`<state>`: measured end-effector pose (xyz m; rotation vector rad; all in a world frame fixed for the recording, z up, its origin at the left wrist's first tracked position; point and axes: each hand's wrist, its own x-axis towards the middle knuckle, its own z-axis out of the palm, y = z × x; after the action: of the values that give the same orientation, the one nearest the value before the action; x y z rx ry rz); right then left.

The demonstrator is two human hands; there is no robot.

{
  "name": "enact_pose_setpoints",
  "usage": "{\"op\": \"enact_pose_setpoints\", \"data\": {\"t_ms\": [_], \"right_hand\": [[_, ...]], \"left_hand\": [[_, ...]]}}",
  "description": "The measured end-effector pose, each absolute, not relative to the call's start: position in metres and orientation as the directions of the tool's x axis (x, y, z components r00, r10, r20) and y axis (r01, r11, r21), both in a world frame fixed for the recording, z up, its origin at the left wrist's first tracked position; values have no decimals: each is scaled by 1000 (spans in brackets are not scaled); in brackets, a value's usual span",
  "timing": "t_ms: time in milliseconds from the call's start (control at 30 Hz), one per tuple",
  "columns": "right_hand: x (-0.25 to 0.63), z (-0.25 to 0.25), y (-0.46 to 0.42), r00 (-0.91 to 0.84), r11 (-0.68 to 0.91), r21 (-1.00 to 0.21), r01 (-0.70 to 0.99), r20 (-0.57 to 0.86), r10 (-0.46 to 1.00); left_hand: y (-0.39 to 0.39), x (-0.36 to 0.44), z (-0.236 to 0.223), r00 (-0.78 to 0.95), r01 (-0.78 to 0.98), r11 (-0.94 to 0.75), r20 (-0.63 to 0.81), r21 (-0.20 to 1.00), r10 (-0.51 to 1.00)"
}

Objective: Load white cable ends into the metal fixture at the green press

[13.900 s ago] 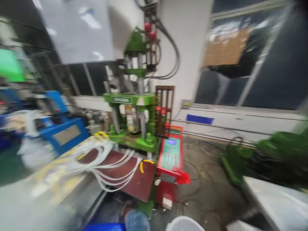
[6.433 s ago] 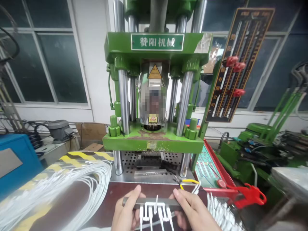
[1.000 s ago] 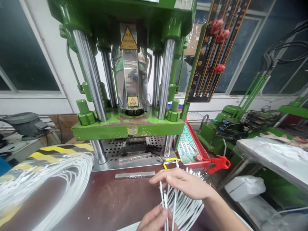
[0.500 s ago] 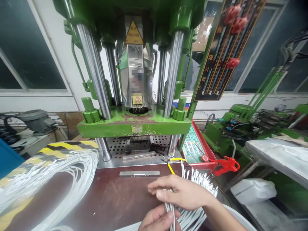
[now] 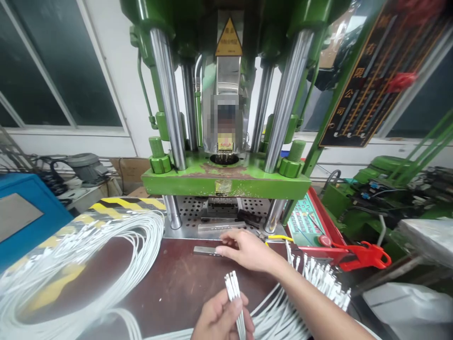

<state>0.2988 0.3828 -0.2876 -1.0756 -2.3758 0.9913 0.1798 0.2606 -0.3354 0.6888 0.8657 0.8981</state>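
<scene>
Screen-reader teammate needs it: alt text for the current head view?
Left hand holds a few white cables, ends up, above a dark tabletop; the right hand is over one end of a metal bar in front of a green press. Coiled cables lie at left, more cables at right.

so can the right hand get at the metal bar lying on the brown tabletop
Probably yes: the right hand is at the right end of the metal bar, though contact is unclear, and nothing visible blocks it. The left hand, gripping white cables, is well clear of it.
</scene>
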Motion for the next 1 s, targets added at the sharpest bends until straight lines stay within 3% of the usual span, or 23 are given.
{"op": "enact_pose_setpoints", "data": {"t_ms": [67, 100, 233, 300, 367, 467, 533, 667, 867, 1000], "right_hand": [[288, -310, 390, -592, 575, -489, 656, 140, 794], [284, -320, 391, -596, 594, -439, 674, 151, 789], [280, -335, 385, -632, 632, -412, 656, 157, 759], [286, -326, 382, -609, 603, -460, 652, 155, 778], [294, -313, 381, -564, 529, -593, 607, 148, 813], [306, -298, 382, -541, 312, -852, 420, 41, 840], [313, -295, 382, -581, 128, -948, 291, -69, 811], [322, -300, 381, -630, -72, -986, 152, -153, 761], [328, -300, 384, -643, -155, -988, 5, -122, 756], [330, -295, 383, -659, -131, -991, -4, -96, 746]], "left_hand": [[264, 176, -333, 292, -412, 407, -305, 815, 906], [266, 174, -334, 274, -411, 376, -281, 830, 920], [271, 174, -340, 249, -389, 329, -245, 861, 937], [272, 176, -341, 267, -393, 341, -249, 854, 931], [273, 179, -339, 288, -381, 370, -271, 847, 918], [276, 182, -334, 306, -361, 406, -305, 840, 902], [279, 183, -333, 291, -339, 414, -325, 844, 900], [285, 184, -335, 231, -239, 396, -344, 887, 910], [291, 186, -341, 209, -108, 408, -381, 906, 901], [291, 190, -336, 210, -61, 422, -401, 905, 891]]}}
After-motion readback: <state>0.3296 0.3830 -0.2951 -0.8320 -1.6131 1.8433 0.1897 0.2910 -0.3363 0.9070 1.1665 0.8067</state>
